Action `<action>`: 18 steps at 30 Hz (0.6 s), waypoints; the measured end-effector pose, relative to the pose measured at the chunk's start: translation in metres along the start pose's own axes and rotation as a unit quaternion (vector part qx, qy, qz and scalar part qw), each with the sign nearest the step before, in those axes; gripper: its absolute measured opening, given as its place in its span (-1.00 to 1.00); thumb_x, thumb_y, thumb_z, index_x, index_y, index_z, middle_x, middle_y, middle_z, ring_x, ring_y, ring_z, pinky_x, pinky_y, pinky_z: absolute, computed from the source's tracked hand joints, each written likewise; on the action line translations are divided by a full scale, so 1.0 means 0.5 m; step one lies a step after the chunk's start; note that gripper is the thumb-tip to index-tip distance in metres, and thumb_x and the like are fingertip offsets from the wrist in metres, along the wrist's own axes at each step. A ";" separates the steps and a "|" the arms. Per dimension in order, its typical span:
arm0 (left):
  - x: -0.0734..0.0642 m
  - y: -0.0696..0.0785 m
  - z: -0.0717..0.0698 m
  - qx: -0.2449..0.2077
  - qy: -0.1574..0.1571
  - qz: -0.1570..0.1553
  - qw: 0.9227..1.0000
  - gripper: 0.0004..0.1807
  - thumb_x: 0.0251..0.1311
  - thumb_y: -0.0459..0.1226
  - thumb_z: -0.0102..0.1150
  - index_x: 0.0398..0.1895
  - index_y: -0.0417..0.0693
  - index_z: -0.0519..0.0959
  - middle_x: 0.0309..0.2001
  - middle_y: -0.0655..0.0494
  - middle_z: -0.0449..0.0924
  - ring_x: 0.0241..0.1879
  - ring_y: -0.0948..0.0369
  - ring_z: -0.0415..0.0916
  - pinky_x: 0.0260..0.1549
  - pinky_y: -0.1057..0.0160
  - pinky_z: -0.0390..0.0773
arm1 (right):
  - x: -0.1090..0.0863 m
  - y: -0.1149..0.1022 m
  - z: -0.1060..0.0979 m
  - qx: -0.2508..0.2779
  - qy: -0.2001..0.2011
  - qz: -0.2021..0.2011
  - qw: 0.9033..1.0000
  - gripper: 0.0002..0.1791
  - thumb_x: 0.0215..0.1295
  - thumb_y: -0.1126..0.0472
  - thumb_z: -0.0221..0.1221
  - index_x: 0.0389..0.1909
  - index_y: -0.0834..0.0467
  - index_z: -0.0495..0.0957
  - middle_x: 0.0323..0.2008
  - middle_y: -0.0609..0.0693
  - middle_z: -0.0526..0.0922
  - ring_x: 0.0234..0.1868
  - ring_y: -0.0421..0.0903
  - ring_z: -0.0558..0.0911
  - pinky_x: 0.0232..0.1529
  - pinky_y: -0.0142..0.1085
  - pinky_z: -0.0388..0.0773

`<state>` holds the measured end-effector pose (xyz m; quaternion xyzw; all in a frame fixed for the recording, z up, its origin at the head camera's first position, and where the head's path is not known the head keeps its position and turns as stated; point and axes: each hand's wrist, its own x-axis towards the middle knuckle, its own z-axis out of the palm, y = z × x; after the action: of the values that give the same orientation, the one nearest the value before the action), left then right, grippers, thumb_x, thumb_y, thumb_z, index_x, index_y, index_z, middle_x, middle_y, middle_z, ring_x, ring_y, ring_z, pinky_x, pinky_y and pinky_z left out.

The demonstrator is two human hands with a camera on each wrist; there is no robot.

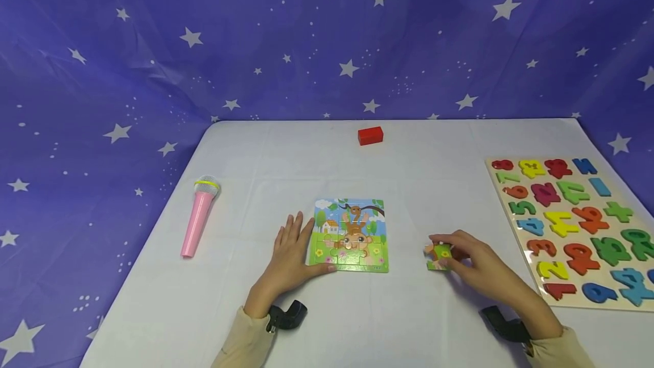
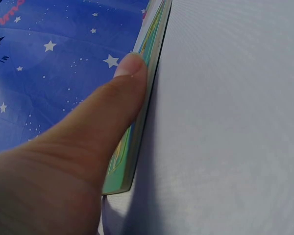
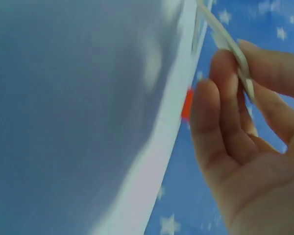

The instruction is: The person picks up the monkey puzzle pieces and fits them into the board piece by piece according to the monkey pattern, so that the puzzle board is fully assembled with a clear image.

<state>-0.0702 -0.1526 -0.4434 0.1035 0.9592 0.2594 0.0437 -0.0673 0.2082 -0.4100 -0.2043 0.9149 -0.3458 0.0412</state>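
Note:
A square jigsaw puzzle (image 1: pixel 352 237) with a monkey hanging from a branch lies on the white table. My left hand (image 1: pixel 291 249) rests at its left side with fingers spread. In the left wrist view the thumb (image 2: pixel 130 78) lies against the edge of the puzzle (image 2: pixel 122 181). To the right, my right hand (image 1: pixel 475 257) pinches a jigsaw piece (image 1: pixel 438 256) printed in green and brown with a yellow flower. The right wrist view shows that piece (image 3: pixel 230 41) edge-on between thumb and fingers; whether it is one piece or several joined, I cannot tell.
A pink toy microphone (image 1: pixel 198 217) lies at the left. The red block (image 1: pixel 370 136) sits near the table's back edge. At the right is a board (image 1: pixel 521 243) of coloured numbers and other shapes. Behind the table hangs a purple star-printed cloth (image 1: pixel 306 33).

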 end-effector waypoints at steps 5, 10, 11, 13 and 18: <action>0.001 -0.001 -0.001 0.000 0.002 0.001 1.000 0.17 -0.25 0.27 0.27 0.40 -0.05 0.00 0.45 -0.12 -0.26 0.44 -0.03 -0.41 0.35 -0.10 -0.30 | 0.039 -0.035 0.038 0.041 0.025 -0.044 0.998 -0.54 -0.05 0.41 0.28 -0.04 0.09 0.53 -0.23 -0.20 0.57 -0.37 -0.37 0.45 -0.35 -0.43 0.49; 0.002 -0.001 -0.001 0.000 0.002 0.000 1.000 0.17 -0.26 0.27 0.27 0.40 -0.05 0.00 0.45 -0.11 -0.26 0.44 -0.03 -0.40 0.35 -0.10 -0.29 | 0.080 -0.066 0.070 0.070 0.039 -0.050 0.996 -0.59 -0.08 0.41 0.31 -0.13 0.07 0.56 -0.26 -0.18 0.61 -0.42 -0.33 0.46 -0.40 -0.42 0.45; 0.002 0.000 -0.002 0.000 0.001 -0.001 1.000 0.17 -0.26 0.27 0.27 0.40 -0.04 -0.01 0.45 -0.11 -0.26 0.44 -0.02 -0.41 0.35 -0.10 -0.30 | 0.088 -0.071 0.076 0.073 0.038 -0.046 0.996 -0.60 -0.08 0.39 0.31 -0.14 0.07 0.57 -0.27 -0.18 0.62 -0.43 -0.33 0.46 -0.40 -0.42 0.45; 0.001 0.000 -0.002 -0.001 0.000 0.000 1.000 0.17 -0.26 0.26 0.27 0.40 -0.05 0.00 0.45 -0.12 -0.26 0.44 -0.03 -0.40 0.35 -0.10 -0.29 | 0.103 -0.080 0.085 0.075 0.029 -0.029 0.996 -0.61 -0.07 0.35 0.33 -0.15 0.04 0.57 -0.27 -0.17 0.62 -0.44 -0.33 0.46 -0.40 -0.42 0.43; 0.000 0.002 -0.003 -0.005 0.000 -0.001 1.000 0.16 -0.25 0.26 0.28 0.40 -0.05 0.00 0.44 -0.12 -0.25 0.44 -0.04 -0.40 0.35 -0.11 -0.29 | 0.137 -0.093 0.101 0.092 -0.015 0.008 0.996 -0.62 -0.10 0.26 0.36 -0.17 0.02 0.58 -0.27 -0.14 0.64 -0.45 -0.28 0.47 -0.44 -0.43 0.41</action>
<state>-0.0703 -0.1524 -0.4414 0.1028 0.9578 0.2645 0.0446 -0.1028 0.1180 -0.4135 -0.1978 0.8801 -0.4249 0.0758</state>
